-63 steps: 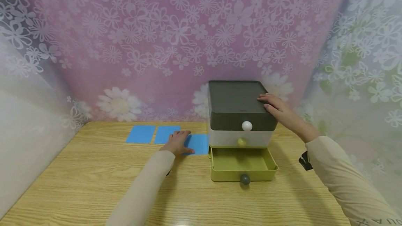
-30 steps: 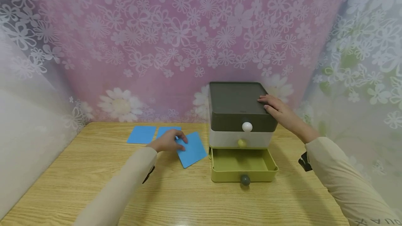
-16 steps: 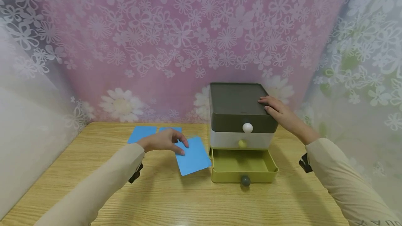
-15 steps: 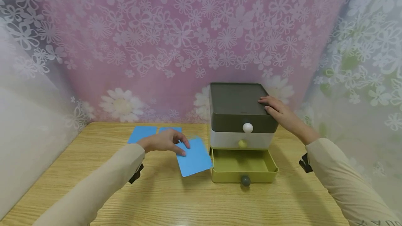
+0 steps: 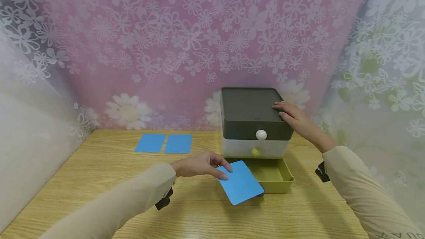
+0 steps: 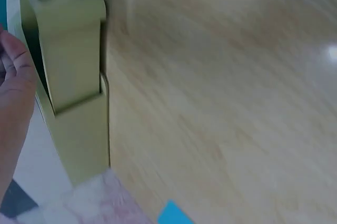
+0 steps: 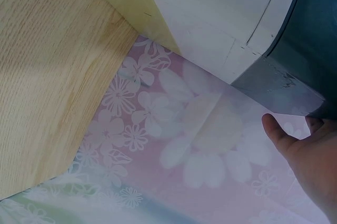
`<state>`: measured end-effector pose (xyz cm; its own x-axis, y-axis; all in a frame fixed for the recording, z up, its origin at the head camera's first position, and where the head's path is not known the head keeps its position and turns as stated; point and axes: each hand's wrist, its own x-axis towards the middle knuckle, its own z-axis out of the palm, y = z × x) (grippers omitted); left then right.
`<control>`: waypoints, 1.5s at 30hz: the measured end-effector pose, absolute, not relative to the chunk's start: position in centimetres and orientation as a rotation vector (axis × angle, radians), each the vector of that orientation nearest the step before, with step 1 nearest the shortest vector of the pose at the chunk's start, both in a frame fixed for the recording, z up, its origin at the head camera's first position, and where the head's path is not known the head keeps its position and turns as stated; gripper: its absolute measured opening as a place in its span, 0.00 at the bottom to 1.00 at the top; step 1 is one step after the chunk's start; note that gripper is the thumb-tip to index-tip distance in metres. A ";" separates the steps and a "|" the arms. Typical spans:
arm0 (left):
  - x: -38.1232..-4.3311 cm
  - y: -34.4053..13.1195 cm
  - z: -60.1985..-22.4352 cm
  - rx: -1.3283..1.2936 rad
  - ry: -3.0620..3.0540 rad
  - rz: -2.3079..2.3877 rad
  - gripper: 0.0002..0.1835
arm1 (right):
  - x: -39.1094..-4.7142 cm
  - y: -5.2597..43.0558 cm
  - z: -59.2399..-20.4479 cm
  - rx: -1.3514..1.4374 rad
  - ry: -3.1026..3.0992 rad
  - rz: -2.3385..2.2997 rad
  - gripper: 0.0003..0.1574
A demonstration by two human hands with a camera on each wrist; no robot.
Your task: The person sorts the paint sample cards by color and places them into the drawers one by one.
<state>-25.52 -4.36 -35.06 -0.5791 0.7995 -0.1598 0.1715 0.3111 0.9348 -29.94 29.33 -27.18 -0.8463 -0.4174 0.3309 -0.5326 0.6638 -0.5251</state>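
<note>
Since half a second ago, one blue card point(image 5: 241, 185) has travelled right with the left hand point(image 5: 203, 165); in the head view it now overlaps the left part of the open drawer point(image 5: 275, 186). Thumb and fingers pinch it near its left corner, tilted. Relaxed fingers of the right hand point(image 5: 297, 121) lie over the top right edge of the chest point(image 5: 252, 104), apparently steadying it. Two more cards point(image 5: 150, 143) lie flat on the table point(image 5: 186, 209). Carrying the card to the drawer seems the step in hand; next calls for clearing the front wall, then releasing inside.
</note>
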 end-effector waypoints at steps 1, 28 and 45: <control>-25.2 -3.9 -35.1 0.852 1.946 1.290 0.13 | -30.0 29.3 -27.2 0.778 -2.696 0.937 0.24; -23.2 3.3 -35.9 0.201 2.017 1.693 0.15 | -30.1 29.3 -27.2 0.794 -2.686 0.974 0.24; -23.8 5.2 -37.1 0.222 2.125 1.541 0.21 | -30.1 29.4 -27.4 0.788 -2.678 0.943 0.24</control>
<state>-23.85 5.17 -37.09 -0.8609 0.4113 -0.2993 -0.1566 0.3456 0.9252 -30.09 29.39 -27.42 -0.8392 -0.4197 0.3459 -0.5438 0.6555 -0.5241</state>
